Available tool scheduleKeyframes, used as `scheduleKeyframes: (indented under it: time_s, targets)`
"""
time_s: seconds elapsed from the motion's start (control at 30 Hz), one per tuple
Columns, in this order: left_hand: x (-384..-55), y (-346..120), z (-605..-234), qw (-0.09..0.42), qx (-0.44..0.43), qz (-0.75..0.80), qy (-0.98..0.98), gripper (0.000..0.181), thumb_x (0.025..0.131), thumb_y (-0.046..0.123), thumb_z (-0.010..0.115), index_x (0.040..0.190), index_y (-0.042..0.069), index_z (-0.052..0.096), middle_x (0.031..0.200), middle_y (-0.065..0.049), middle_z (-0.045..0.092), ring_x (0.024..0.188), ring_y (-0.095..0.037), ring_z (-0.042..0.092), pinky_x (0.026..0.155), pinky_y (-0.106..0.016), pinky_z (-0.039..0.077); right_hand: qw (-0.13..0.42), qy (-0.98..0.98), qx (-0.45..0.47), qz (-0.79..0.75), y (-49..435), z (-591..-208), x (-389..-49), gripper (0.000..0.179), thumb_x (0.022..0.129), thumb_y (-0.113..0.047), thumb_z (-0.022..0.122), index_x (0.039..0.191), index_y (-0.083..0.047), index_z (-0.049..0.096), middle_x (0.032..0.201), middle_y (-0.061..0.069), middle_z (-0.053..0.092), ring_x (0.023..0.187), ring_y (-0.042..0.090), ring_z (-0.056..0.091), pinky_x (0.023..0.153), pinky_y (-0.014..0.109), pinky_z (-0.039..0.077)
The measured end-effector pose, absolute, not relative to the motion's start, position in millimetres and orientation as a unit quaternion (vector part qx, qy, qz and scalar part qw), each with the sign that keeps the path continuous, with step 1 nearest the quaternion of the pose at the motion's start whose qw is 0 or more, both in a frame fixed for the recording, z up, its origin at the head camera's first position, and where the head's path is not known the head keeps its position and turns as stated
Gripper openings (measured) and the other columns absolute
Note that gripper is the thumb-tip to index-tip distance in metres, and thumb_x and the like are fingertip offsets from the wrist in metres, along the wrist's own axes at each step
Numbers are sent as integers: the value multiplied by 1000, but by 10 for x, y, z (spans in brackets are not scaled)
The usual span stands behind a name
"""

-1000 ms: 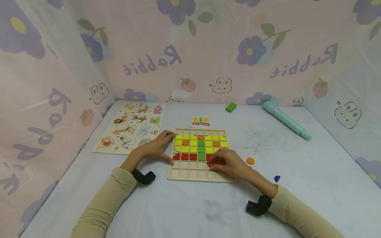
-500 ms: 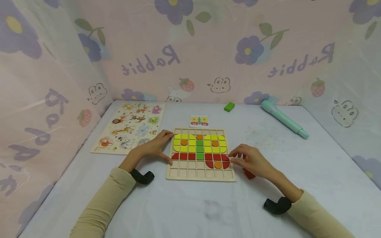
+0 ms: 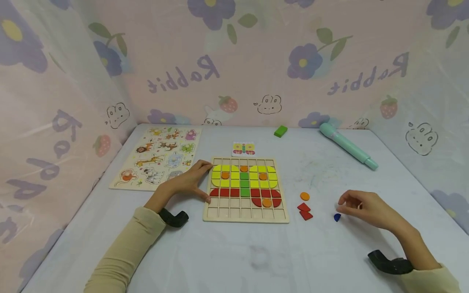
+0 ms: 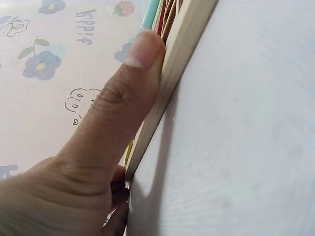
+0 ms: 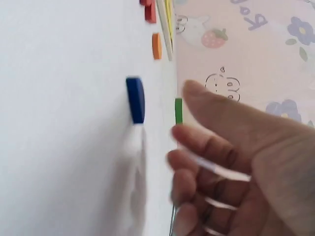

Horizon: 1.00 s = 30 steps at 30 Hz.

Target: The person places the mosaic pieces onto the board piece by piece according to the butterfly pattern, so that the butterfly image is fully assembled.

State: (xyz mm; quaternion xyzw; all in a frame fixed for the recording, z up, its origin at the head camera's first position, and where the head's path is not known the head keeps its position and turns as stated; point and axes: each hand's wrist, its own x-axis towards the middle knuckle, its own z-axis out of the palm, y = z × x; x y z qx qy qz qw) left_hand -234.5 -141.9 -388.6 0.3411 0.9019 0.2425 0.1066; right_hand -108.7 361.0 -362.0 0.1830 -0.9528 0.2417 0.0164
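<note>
A wooden grid board [image 3: 224, 214] lies on the table with yellow, red, green and orange flat pieces set in a butterfly shape. My left hand [image 3: 187, 183] rests against its left side, thumb low and fingers higher up. In the left wrist view the thumb [image 4: 118, 93] presses along the board's edge [image 4: 172, 73]. To the right, my right hand [image 3: 373, 207] hovers with loosely bent fingers and nothing between them. Just beside its fingertips lies a small blue half-round piece [image 3: 337, 217], standing out in the right wrist view as a dark blue block [image 5: 135, 100].
Between board and right hand lie an orange disc [image 3: 305, 196] and two red pieces [image 3: 305, 215]. A butterfly pattern card [image 3: 243, 149] is behind the board. Farther off are an animal puzzle board [image 3: 121, 184], a green block [image 3: 280, 131] and a mint-green microphone-shaped stick [image 3: 348, 146].
My right hand has moved from the board out to the right, beside the blue piece. Red pieces and an orange disc now show at the board's lower right. The left hand stays put.
</note>
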Motion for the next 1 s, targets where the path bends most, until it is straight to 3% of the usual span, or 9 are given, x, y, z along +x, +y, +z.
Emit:
scheduleKeyframes:
  time_s: [0.1, 0.2, 0.4, 0.53, 0.77, 1.0]
  targets:
    - [-2343, -1420, -3886, 108, 340, 243, 902, 117, 60, 52, 83, 145, -1, 23, 142, -14, 25, 134, -27, 26, 109, -44, 28, -28, -963, 147, 224, 3627, -3632, -1053, 22, 80, -33, 73, 83, -17, 59, 64, -10, 49, 59, 2, 42, 51, 20, 35]
    - [-2342, -1418, -3883, 108, 341, 246, 901, 116, 60, 51, 83, 145, -2, 24, 142, -15, 25, 134, -28, 27, 109, -45, 28, -36, -961, 151, 229, 3586, -3684, -1051, 26, 77, -35, 75, 80, -17, 57, 64, -11, 49, 59, 1, 43, 52, 20, 36]
    - [-2333, -1410, -3868, 104, 345, 245, 900, 116, 61, 53, 82, 144, -3, 24, 141, -16, 25, 133, -29, 28, 108, -46, 30, -1, -939, 220, 263, 3529, -3758, -1072, 17, 78, -15, 76, 88, -16, 62, 73, -13, 54, 66, 1, 48, 56, 19, 43]
    - [-2328, -1410, -3861, 105, 342, 247, 901, 116, 60, 52, 82, 145, -2, 24, 142, -15, 25, 134, -29, 27, 108, -45, 29, 24, -919, 273, 283, 3520, -3787, -1093, 26, 76, -3, 75, 97, -13, 63, 83, -10, 59, 72, 3, 51, 62, 19, 47]
    - [-2330, -1411, -3857, 105, 343, 247, 900, 116, 60, 51, 83, 144, -2, 24, 141, -15, 26, 133, -29, 28, 108, -45, 29, 38, -914, 289, 283, 3429, -3809, -1154, 19, 76, -4, 75, 90, -13, 65, 81, -9, 61, 69, 1, 52, 59, 17, 46]
    - [-2329, -1414, -3867, 105, 348, 247, 898, 115, 61, 51, 83, 145, -2, 24, 142, -15, 25, 133, -29, 27, 108, -45, 29, 32, -895, 341, 286, 2958, -3781, -1344, 19, 77, -4, 74, 94, -11, 66, 84, -10, 61, 71, 2, 51, 59, 21, 46]
